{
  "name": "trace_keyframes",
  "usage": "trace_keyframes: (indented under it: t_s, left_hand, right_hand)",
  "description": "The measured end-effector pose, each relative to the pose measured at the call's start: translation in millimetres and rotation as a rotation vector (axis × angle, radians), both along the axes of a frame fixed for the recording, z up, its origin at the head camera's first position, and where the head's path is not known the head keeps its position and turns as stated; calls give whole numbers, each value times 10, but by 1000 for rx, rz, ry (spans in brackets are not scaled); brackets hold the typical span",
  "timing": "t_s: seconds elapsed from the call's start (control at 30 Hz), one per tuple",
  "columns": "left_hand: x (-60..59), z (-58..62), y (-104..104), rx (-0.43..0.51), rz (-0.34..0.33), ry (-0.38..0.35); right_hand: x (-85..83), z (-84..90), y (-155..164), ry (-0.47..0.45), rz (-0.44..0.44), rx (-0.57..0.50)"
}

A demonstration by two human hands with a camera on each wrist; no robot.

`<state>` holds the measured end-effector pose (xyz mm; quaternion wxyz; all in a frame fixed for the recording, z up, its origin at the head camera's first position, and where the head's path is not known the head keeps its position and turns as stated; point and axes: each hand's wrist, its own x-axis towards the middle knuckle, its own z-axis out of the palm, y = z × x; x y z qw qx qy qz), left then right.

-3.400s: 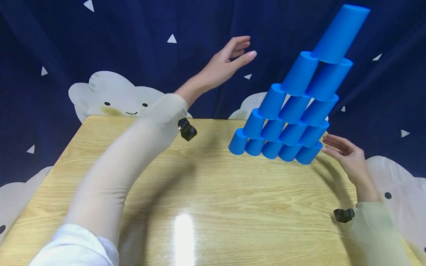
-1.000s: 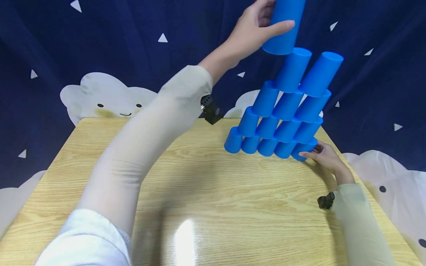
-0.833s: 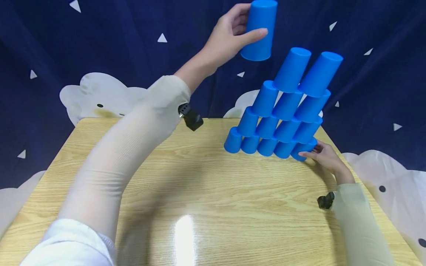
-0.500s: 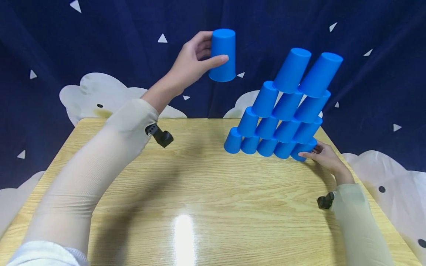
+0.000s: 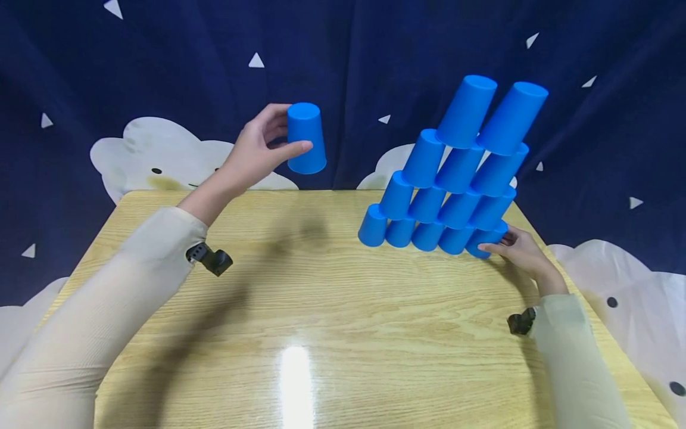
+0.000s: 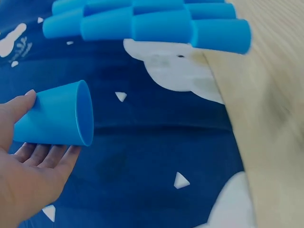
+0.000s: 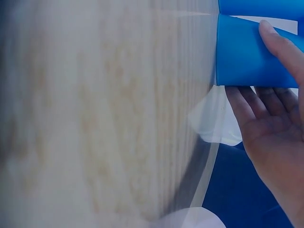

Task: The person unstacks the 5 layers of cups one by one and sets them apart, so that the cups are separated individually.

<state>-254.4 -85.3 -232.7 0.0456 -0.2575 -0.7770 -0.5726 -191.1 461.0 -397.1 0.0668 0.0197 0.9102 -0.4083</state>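
My left hand [image 5: 257,149] holds a blue plastic cup [image 5: 306,140] upside down in the air, left of the stack, with the thumb across its near side. In the left wrist view the cup [image 6: 57,114] shows its open rim, and the fingers of the hand [image 6: 38,175] curl under its side. A wall of inverted blue cups [image 5: 429,205] stands at the table's right, two cups forming its top row. My right hand [image 5: 522,253] grips the bottom row's right end cup [image 5: 479,243], thumb in front. The right wrist view shows that cup [image 7: 251,54] between thumb and fingers.
The wooden table [image 5: 343,333] has a bright glare patch near its front. A dark blue curtain [image 5: 203,53] with white triangles and clouds hangs behind it. Small black cameras are worn at the left wrist [image 5: 211,259] and right wrist [image 5: 521,322].
My left hand took the single top cup off the stack and carried it left and down. My right hand moved in from beside the stack to grip the right end bottom cup.
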Motion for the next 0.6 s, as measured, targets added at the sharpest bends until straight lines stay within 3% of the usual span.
trace_keyframes:
  t_s: [0.4, 0.6]
  left_hand:
    - [102, -475, -630, -87, 171, -133]
    - [137, -721, -933, -122, 222, -195]
  right_hand:
    - [-2, -4, 2, 11, -2, -13]
    - [8, 5, -7, 9, -6, -12]
